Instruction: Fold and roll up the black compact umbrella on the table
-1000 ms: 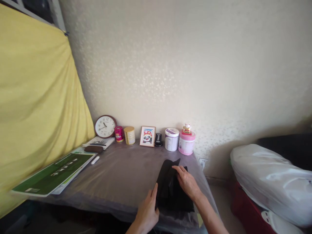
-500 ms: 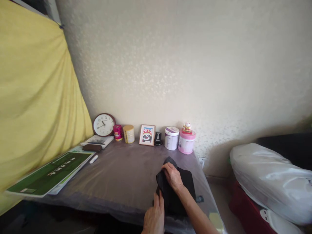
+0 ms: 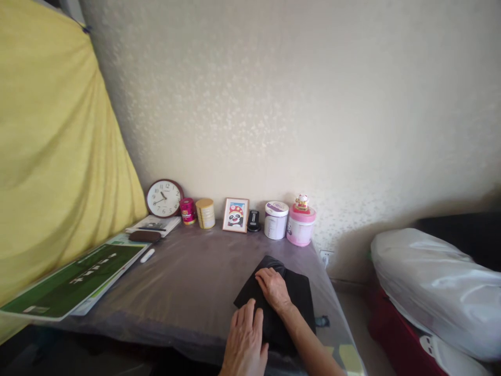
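A folded black cloth [image 3: 299, 295] lies on the near right part of the table, with one flap spread toward the left. My right hand [image 3: 273, 288] rests on its upper part, fingers bent and their tips touching the fabric; the thumb is hidden, and no bunched fabric shows in its grasp. Over the lower left edge of the cloth lies my left hand [image 3: 245, 334], open, with fingers stretched forward and slightly apart.
Along the wall stand a clock [image 3: 165, 198], a pink can [image 3: 188, 211], a yellow-lidded tub [image 3: 205, 214], a panda picture [image 3: 235, 215] and two canisters. Green boards [image 3: 84, 277] lie left, beside a yellow curtain [image 3: 58, 130]. Right of the table sits a white plastic bag [image 3: 434, 287].
The black flap, raised and held by my right hand before, now lies flatter and reaches further left. My left hand has moved from the cloth's edge onto it, fingers spreading.
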Demonstrator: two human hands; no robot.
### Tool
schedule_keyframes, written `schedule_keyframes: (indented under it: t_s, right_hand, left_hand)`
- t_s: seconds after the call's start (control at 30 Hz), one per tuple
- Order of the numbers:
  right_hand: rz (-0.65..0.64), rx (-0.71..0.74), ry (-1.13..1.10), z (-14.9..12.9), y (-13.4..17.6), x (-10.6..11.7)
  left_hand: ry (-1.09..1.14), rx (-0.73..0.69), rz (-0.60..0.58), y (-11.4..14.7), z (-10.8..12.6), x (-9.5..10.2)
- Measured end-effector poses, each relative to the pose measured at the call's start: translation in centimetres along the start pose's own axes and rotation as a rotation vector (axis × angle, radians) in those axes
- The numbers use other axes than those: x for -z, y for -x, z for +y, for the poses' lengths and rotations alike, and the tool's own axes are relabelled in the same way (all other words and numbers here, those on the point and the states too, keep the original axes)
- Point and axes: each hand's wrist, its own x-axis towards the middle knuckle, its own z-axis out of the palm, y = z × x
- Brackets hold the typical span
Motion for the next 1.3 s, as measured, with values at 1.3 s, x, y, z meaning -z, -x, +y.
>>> schedule_keyframes:
  t_s: [1.3]
  right_hand:
    - [0.205, -0.307, 0.046, 8.4, -0.8, 0.2]
  left_hand:
    - [0.205, -0.012, -0.131, -1.6, -0.1, -2.5]
